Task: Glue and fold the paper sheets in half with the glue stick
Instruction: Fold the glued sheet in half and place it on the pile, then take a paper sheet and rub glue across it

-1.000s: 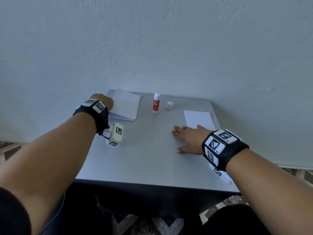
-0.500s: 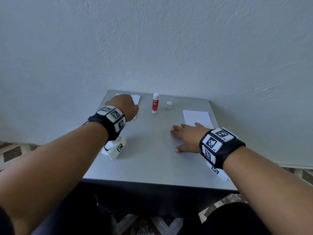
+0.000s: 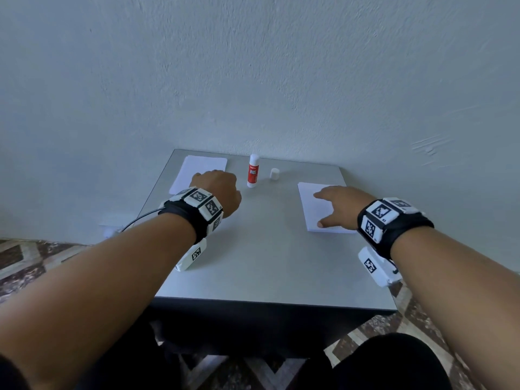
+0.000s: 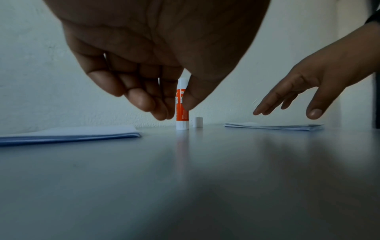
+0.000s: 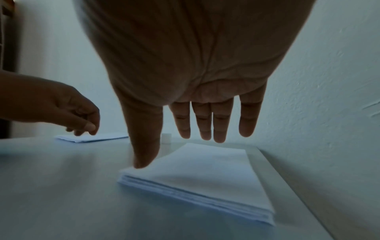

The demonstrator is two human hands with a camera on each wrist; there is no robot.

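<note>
glue stick [image 3: 253,170] stands upright near the far edge of the grey table [image 3: 267,263], orange label facing the camera, uncapped. its white cap [image 3: 274,173] stands just beside it to the right, apart from it.

two paper stacks lie flat on the table. the left stack [image 3: 201,170] sits at the far left corner; the right stack [image 3: 318,209] lies towards the right edge, well apart from the first. in the right wrist view the right stack [image 5: 197,177] shows several sheets with slightly uneven edges at its near corner.

the left hand [image 3: 218,190] hangs above the table between the left stack and the glue stick, palm down. in the left wrist view the left hand [image 4: 156,68] has its fingers [image 4: 141,102] loosely curled downward with the thumb close to them, holding nothing; the glue stick [image 4: 182,113] shows behind the fingertips, further off. whether the hand touches the left stack is not clear.

the right hand [image 3: 342,206] is over the right stack, fingers straight and spread. in the right wrist view the thumb [image 5: 144,146] comes down on the near left corner of the stack, touching it or very nearly, while the four fingers [image 5: 205,123] hang above the far part of the sheet. it grips nothing.

both wrists carry black bands [image 3: 194,218] with white marker blocks. a pale textured wall [image 3: 253,66] stands behind the table.
</note>
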